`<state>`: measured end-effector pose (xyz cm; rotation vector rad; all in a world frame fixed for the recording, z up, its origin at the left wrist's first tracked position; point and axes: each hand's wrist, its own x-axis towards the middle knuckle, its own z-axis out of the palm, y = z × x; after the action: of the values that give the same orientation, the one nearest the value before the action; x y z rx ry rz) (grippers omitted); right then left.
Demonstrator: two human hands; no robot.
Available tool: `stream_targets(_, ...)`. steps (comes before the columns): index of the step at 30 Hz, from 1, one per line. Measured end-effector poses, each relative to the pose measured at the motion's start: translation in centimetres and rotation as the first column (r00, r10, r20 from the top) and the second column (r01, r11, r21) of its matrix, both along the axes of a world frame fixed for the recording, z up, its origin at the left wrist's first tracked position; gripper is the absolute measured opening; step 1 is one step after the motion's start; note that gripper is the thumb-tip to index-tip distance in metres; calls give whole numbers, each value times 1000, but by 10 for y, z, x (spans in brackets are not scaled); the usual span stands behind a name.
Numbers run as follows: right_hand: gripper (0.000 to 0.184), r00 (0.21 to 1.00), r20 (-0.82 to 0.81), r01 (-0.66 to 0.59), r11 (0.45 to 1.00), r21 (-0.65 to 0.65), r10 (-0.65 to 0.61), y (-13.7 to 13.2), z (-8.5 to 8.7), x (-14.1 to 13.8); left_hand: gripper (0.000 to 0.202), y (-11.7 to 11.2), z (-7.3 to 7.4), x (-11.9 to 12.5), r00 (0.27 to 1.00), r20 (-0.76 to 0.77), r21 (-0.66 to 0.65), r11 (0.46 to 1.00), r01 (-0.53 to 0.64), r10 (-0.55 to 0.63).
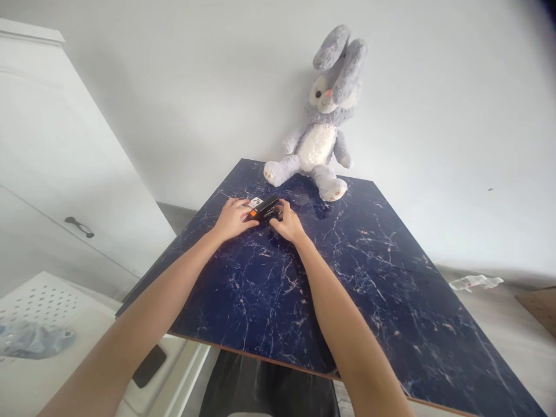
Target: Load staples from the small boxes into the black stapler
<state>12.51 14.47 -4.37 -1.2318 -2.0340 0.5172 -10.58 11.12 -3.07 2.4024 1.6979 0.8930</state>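
Note:
Near the far middle of the table, a small black box-like object [266, 205] with an orange patch lies between my hands. Its exact kind is too small to make out. My left hand [233, 221] is closed on its left end, thumb at the near side and fingers over the far side. Beside those fingers a white printed piece [255, 202] shows in part. My right hand [288, 222] curls around the right end, with thumb and forefinger at the object. Small shiny dark parts show near the right fingertips, partly hidden.
The dark blue marbled table [365, 272] stands against the wall. A grey plush rabbit [319, 145] sits at its back edge. White cabinet [78, 156] at left; below it, a white perforated surface [43, 301] with a plastic bag [35, 340] and a dark phone-like slab [150, 366].

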Motion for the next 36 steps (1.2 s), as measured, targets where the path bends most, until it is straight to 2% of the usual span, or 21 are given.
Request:
stream_targets(2,83,1000,13,-8,999,39,7,-1,-1,0,42,-3,3,1,999,18,23,999,-30,30)
stream_targets(4,84,999,33,-2,996,87,-1,-1,-3,1,42,-6,6,-2,990,105,55,994,-99,93)
stream_targets(6,80,999,35,19,994,107,-23,-2,-4,1,39,-7,8,-7,948,257,67,975,-213,189)
stream_targets(9,74,999,23,44,995,92,-47,-1,-5,3,45,-8,9,-18,861,399,-19,941,-337,317)
stream_targets(11,70,998,28,46,995,89,-48,0,-5,3,45,-8,8,-21,880,360,-79,950,-303,311)
stream_targets(13,67,998,40,43,994,99,-47,1,-5,3,40,-7,9,-22,934,264,-98,970,-222,241)
stream_targets(15,65,998,49,39,993,110,-45,2,-6,3,36,-8,9,-21,951,201,-101,971,-217,234)
stream_targets(17,63,998,51,41,992,121,-47,3,-6,3,38,-8,9,-21,918,241,-106,948,-299,316)
stream_targets(20,62,997,60,39,990,132,-47,3,-7,4,44,-7,8,-24,798,384,-127,883,-453,464)
stream_targets(22,61,997,67,34,990,136,-43,2,-7,4,46,-6,7,-27,748,417,-142,850,-507,515)
stream_targets(27,60,995,76,53,990,130,-63,-1,-6,4,37,-3,5,-37,730,425,-98,829,-551,536)
stream_targets(30,63,996,64,46,991,128,-54,-3,-5,4,37,-3,4,-41,693,436,-33,779,-626,575)
stream_targets(33,62,995,78,51,989,136,-62,-4,-4,4,37,-6,5,-41,720,376,3,777,-630,583)
stream_targets(36,62,991,112,55,988,146,-72,-6,-4,3,36,-9,6,-40,801,285,60,824,-563,526)
